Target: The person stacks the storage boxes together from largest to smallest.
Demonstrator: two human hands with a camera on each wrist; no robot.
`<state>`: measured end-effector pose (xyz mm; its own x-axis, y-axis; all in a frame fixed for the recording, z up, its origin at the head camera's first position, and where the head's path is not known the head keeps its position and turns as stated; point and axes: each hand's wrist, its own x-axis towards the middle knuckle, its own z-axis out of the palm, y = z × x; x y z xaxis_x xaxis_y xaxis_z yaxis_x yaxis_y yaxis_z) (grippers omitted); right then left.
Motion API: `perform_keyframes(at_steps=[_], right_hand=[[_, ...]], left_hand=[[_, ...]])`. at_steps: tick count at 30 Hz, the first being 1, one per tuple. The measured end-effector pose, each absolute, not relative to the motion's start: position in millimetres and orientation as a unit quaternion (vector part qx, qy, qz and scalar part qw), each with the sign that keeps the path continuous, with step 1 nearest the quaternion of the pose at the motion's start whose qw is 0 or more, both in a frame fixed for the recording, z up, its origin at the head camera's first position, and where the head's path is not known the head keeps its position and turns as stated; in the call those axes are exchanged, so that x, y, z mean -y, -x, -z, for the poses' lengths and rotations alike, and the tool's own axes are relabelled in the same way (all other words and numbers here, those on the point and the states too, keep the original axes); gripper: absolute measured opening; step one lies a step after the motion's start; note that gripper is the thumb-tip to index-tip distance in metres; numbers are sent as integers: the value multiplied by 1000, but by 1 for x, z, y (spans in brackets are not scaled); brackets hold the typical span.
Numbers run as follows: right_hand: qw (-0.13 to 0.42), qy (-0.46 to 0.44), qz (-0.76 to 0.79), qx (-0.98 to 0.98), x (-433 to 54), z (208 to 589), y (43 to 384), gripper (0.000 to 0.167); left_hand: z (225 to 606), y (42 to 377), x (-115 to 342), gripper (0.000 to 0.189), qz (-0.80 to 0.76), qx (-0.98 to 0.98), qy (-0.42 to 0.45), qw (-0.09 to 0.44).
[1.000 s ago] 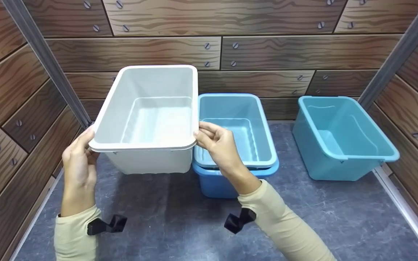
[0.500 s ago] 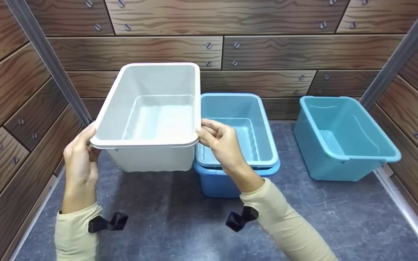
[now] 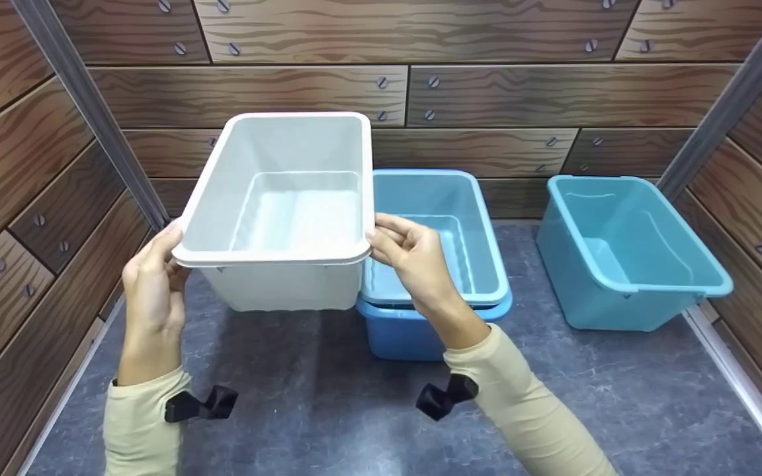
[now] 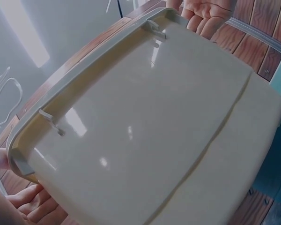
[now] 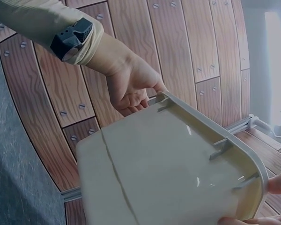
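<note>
The white bin (image 3: 282, 287) is left of centre in the head view, held up off the worktop (image 3: 328, 416) with its opening turned toward the camera. Both hands have hold of it by the two near corners. The left hand (image 3: 153, 294) grips the left corner, thumb along the outside of the rim and fingers bent in underneath. The right hand (image 3: 415, 261) pinches the right corner between thumb and curled fingers, hardly open beyond the thickness of the lip. In both wrist views, short ribs show under the rim, and a thin brownish line crosses the outer wall lower down.

Behind the right hand, at the centre of the frame, a light blue bin (image 3: 465, 248) sits nested in a darker blue bin (image 3: 391, 334); the white bin hides part of their left side. A teal bin (image 3: 619, 307) stands on the right of the frame, well apart from them. Wood-patterned walls (image 3: 513, 99) close in the back and both sides, with grey metal posts (image 3: 90, 112) at the corners. Each pale yellow sleeve (image 3: 146, 423) carries a small black mount (image 3: 199, 404) near the cuff.
</note>
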<state>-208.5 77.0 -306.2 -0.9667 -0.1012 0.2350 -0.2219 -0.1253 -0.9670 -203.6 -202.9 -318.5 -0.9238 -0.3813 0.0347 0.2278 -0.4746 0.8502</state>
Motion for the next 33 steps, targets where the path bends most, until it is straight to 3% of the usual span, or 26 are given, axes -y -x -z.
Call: perform_keyframes(at_steps=[33], right_hand=[[44, -112, -740, 662, -97, 299, 209, 40]], left_hand=[[312, 208, 186, 18, 860, 478, -71, 161]])
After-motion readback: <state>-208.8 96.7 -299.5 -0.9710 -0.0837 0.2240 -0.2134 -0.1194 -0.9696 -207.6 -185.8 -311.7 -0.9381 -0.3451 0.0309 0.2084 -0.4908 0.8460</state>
